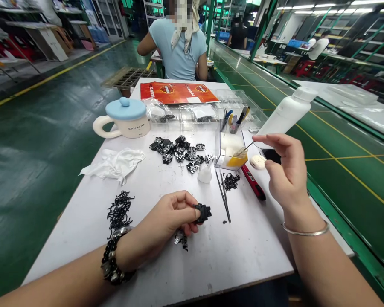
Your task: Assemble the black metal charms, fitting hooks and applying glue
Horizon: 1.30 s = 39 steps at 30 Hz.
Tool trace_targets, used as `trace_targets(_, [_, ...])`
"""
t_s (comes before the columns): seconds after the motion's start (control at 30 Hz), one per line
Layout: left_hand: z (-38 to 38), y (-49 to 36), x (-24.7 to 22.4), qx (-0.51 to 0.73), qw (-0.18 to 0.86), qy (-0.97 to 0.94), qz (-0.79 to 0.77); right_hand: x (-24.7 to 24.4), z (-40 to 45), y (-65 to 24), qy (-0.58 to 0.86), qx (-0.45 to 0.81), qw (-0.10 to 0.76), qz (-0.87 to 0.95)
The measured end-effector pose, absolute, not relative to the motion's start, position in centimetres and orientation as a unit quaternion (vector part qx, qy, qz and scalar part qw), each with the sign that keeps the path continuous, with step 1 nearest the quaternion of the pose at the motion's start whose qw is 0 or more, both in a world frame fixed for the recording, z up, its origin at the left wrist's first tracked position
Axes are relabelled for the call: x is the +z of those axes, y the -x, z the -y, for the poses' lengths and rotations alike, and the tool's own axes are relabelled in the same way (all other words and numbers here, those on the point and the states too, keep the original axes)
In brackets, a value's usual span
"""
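Observation:
Above the table's near half, my left hand [174, 215] pinches a small black plastic part [203, 212] between thumb and fingers. A small silver-and-black part [181, 238] lies just below that hand. My right hand [286, 170] is raised at the right, thumb and index finger apart. Its index fingertip is at the upper end of a thin dark stick [249, 146], which leans out of a clear box [222, 160]; whether they touch I cannot tell. Dark tweezers [224, 198] lie between the hands, beside a pile of tiny black pieces [231, 181].
Several black-and-silver parts [179, 151] are heaped mid-table, near a small white nozzle [205, 175]. More black pieces [120, 211], a white cloth [115, 164] and a lidded mug [128, 121] are left. A red cutter [254, 182] and white bottle [284, 113] stand right. A person [179, 47] sits ahead.

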<state>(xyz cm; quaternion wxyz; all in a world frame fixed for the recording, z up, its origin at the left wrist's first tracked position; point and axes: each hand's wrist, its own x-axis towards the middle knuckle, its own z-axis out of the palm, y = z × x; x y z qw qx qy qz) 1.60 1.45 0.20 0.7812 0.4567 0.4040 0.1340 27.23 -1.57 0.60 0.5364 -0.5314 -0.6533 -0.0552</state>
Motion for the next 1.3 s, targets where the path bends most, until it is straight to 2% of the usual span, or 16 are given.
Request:
trace_targets(0.2, [-1.2,-1.7,0.2,0.147,0.773,-0.467,-0.403,0.4,1.5,-25.8,0.397,-0.15,0.67,0.609])
trace_targets(0.27, [-1.1,-1.7,0.3,0.149,0.774,-0.466,-0.402,0.2,2.1,-24.4,0.366,-0.101,0.634,0.674])
trace_targets(0.4, [-1.1,-1.6,0.5,0.16,0.778,-0.468,-0.386,0.3,3.6,-21.4,0.382,0.047,0.443,0.809])
trace_targets(0.5, [-1.1,-1.5,0.5,0.163,0.781,-0.474,-0.374,0.2,4.0,-20.4,0.399,0.082,0.375,0.833])
trace_targets(0.83, [-1.2,-1.2,0.8,0.155,0.757,-0.521,-0.362,-0.3,3.6,-20.6,0.398,0.077,0.338,0.849])
trace_targets(1.3, [-1.3,-1.2,0.5,0.175,0.684,-0.588,-0.394,-1.6,2.8,-20.7,0.374,0.025,0.371,0.85])
